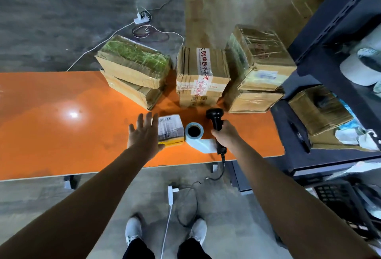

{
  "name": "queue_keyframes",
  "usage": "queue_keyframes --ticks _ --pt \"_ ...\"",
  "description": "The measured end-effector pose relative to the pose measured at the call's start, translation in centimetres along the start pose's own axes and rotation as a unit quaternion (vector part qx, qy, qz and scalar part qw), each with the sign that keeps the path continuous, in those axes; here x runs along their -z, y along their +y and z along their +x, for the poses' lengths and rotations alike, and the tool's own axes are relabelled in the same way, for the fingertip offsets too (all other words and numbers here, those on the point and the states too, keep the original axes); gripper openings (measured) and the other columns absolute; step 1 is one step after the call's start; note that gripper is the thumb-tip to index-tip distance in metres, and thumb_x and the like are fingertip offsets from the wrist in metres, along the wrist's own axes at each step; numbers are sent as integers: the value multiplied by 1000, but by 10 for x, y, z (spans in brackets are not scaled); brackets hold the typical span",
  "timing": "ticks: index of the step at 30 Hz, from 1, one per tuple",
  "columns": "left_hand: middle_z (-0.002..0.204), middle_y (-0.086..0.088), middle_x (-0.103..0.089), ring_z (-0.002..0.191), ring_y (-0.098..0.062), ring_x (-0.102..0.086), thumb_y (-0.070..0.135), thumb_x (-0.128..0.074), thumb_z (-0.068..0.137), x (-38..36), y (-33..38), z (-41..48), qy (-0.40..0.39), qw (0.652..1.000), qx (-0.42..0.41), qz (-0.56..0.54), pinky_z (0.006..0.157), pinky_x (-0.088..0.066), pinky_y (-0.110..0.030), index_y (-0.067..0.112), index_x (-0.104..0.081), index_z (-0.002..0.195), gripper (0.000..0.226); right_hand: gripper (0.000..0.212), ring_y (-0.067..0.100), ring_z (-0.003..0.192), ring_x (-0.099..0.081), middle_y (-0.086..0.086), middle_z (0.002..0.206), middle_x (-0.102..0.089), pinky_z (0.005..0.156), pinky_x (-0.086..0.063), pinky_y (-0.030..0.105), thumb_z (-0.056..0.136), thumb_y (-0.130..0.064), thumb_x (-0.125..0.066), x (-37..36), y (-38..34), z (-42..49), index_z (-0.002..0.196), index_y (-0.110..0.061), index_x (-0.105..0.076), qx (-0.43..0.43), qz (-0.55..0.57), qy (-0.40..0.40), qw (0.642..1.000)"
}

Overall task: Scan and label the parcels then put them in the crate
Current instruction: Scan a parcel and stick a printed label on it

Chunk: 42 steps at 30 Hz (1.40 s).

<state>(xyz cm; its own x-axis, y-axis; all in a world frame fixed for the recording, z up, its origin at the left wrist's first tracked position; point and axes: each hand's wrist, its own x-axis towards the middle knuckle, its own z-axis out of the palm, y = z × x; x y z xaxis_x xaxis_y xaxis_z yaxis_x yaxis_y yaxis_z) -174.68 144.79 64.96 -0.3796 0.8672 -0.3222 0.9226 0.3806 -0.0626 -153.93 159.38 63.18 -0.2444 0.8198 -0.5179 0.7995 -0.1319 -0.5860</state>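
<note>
Head view: L hand is flat, fingers spread and straight, palm down at the left edge of a small parcel; thumb is by the parcel's near-left corner, can't tell if it touches. The parcel lies flat on the orange table, near the front edge, w/ a printed barcode label on top and a yellow side facing the person. Just right of it stands a label roll, its loose strip trailing toward the front edge. R hand grips the handle of a black scanner, fingers wrapped round it, scanner head pointing away toward the boxes; its cable drops off the table's front edge. At the back of the table: a left stack of 2 cardboard boxes, a mid box w/ red print on tape, and a right stack of 2. A dark rack stands on the right, a box on its shelf. On the floor are a power strip w/ white leads and the person's grey shoes.
</note>
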Motion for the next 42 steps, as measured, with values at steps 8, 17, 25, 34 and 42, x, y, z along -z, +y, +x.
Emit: queue_keyframes --ticks 8,17,25,34,42 --pt "142 -11 -37 126 -31 -37 43 -59 90 -4 14 -4 109 990 -82 -33 102 -38 -42 17 -35 145 66 37 33 115 -49 15 125 -50 89 -44 41 93 -17 -56 -15 -11 -19 128 -7 -50 66 -115 127 983" --pt "147 -7 -33 136 -27 -31 34 -59 92 -20 6 -13 66 989 -83 -104 103 -39 -40 18 -34 144 60 47 26 117 -47 3 121 -56 89 -44 40 89 -48 -62 -64 -27 -30 121 -16 -53 210 -349 59 912" --pt "145 -7 -35 136 -26 -29 26 -59 92 -11 0 -24 61 975 -76 -200 102 -40 -40 16 -38 143 56 11 25 94 -62 5 87 -64 66 -40 29 89 -26 -67 -51 -40 -36 83 -17 -64 172 -229 107 952" --pt "85 -11 -58 70 -21 -54 20 -56 93 47 19 -9 -118 726 111 -668 63 -47 -32 9 -61 82 16 25 13 93 -58 -6 97 -61 66 -40 10 85 -11 -72 -14 -59 -79 109 -12 -65 157 71 76 982" --pt "75 -4 -60 63 -12 -52 17 -73 86 51 16 -16 -40 654 74 -752 58 -41 -24 8 -68 87 10 35 8 80 -57 3 96 -62 64 -47 11 85 -4 -72 -10 -74 -102 114 -6 -52 140 221 33 965"
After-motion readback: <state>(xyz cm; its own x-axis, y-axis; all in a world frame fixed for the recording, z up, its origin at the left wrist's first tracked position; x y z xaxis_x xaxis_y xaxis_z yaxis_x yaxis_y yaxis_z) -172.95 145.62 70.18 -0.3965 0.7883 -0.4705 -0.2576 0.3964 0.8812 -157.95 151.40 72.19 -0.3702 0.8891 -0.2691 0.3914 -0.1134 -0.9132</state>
